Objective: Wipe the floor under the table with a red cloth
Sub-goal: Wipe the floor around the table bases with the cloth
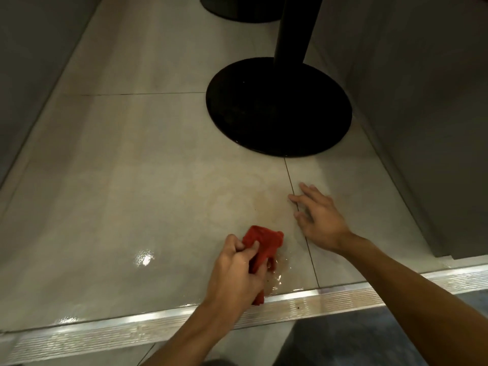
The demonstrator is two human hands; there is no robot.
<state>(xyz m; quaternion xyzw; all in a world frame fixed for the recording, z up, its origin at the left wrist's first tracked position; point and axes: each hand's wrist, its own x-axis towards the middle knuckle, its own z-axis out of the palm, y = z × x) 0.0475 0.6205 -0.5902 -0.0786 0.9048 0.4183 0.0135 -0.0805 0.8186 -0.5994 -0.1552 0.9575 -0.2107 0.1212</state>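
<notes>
Metal threshold strip (303, 303) | left hand (237, 273) fingers clenched round red cloth (264, 241) | right hand (319, 217) splayed, empty, on floor (132, 180) | step: wiping wet patch | next: sweep toward table base (278, 107)

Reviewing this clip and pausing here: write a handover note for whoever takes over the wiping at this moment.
Left hand: shut on the red cloth, pressing it to the floor near the metal edge strip.
Right hand: open, empty, fingers spread on the tile, bracing.
Table base: black disc with post, beyond both hands.
Done: wet sheen on the tile left of the cloth suggests that part has been wiped.
Left: brownish liquid beside the cloth by the strip, a faint brown smear between the cloth and the base, and probably the floor around the base.
</notes>
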